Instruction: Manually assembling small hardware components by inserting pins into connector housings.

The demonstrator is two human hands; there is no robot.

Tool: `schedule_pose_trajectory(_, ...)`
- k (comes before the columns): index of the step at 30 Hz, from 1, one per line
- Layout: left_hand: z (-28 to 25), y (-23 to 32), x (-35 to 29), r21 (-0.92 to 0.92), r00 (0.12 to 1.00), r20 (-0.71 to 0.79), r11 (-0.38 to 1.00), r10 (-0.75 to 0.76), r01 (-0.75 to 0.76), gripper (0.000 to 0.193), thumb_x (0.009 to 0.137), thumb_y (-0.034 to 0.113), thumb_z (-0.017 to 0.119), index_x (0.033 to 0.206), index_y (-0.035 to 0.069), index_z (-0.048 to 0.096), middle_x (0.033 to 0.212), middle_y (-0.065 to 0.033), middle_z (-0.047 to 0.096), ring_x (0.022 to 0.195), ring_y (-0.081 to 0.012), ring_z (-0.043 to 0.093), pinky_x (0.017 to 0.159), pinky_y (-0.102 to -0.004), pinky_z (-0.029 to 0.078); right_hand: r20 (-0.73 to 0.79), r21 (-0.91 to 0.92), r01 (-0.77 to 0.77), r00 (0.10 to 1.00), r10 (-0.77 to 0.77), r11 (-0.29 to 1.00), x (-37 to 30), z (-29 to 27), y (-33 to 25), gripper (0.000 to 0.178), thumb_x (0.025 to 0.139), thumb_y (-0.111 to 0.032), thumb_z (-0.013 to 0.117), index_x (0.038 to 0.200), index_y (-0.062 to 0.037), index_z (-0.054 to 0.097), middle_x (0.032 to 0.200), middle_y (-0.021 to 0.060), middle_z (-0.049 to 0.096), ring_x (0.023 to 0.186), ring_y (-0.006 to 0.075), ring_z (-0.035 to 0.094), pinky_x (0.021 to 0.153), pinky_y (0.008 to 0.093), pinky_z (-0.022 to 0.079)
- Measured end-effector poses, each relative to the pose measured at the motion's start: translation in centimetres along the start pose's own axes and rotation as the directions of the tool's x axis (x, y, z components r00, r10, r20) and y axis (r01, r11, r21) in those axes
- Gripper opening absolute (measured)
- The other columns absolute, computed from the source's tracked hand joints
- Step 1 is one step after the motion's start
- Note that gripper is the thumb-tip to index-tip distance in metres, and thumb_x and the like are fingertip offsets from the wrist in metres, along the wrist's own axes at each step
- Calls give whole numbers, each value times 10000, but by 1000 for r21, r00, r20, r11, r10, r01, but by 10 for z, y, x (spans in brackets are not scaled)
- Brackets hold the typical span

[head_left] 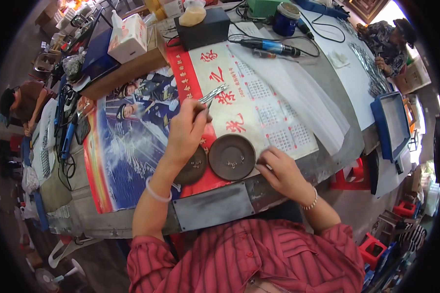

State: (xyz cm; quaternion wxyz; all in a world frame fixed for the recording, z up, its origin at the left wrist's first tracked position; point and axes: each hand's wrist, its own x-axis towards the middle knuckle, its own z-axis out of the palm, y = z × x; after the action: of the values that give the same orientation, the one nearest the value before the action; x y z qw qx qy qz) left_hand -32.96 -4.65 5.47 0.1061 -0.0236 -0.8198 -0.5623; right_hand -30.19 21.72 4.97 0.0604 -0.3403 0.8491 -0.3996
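Observation:
My left hand (187, 126) is raised over the poster calendar (249, 93), its fingers closed on several thin silvery metal strips (214, 93) that point up and to the right. The strips' exact kind is too small to tell. Below, a round dark dish (219, 168) holds a few tiny shiny pieces (234, 162). A second dark dish (185, 177), partly hidden by my left forearm, holds more such pieces. Beside the first dish's right rim is my right hand (281, 172), thumb and fingers drawn together; whatever they may hold is hidden.
A grey metal plate (213, 207) lies at the table's near edge. White translucent sheeting (303, 97) covers the calendar's right part. Farther back are a blue handheld tool (269, 46), a black box (203, 29), a blue jar (285, 22) and a tissue box (128, 39). Other people sit left and right.

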Motion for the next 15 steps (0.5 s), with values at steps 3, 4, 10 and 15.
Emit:
schedule_pose_trajectory(3, -15, 26, -63, -103, 996, -53, 992, -77, 71, 37, 939, -3, 499, 973, -11, 513, 853, -78, 634, 794, -119, 627, 718, -238, 500, 69, -152, 82, 995, -72, 985, 19, 16, 9, 142, 808, -95, 637, 895, -31, 545, 906, 138, 530, 843, 319, 549, 731, 399, 434)
schedule_pose_trajectory(4, -19, 29, -86, -125, 990, -73, 986, -121, 111, 40, 935, -15, 501, 971, -5, 518, 869, -79, 633, 797, -117, 626, 728, -233, 499, 103, -212, 152, 986, -133, 965, 24, 22, 11, 151, 800, -89, 641, 896, -33, 539, 916, 138, 526, 876, 311, 544, 757, 402, 430)
schedule_pose_trajectory(10, -28, 35, -200, -249, 905, -194, 911, -379, 328, 139, 917, -31, 526, 1054, -49, 547, 882, -90, 646, 819, -128, 633, 773, -256, 515, 312, -400, 207, 947, -80, 893, 44, 42, -1, 81, 766, -89, 609, 806, -49, 552, 867, 112, 548, 849, 277, 555, 750, 389, 410)
schedule_pose_trajectory(15, -18, 37, -246, -370, 829, -203, 824, -522, 428, 169, 922, -6, 527, 1086, -39, 546, 882, -97, 652, 767, -120, 635, 724, -250, 522, 384, -487, 259, 921, -63, 834, 54, 48, -3, 59, 742, -96, 589, 759, -53, 552, 820, 104, 552, 808, 264, 558, 750, 380, 410)
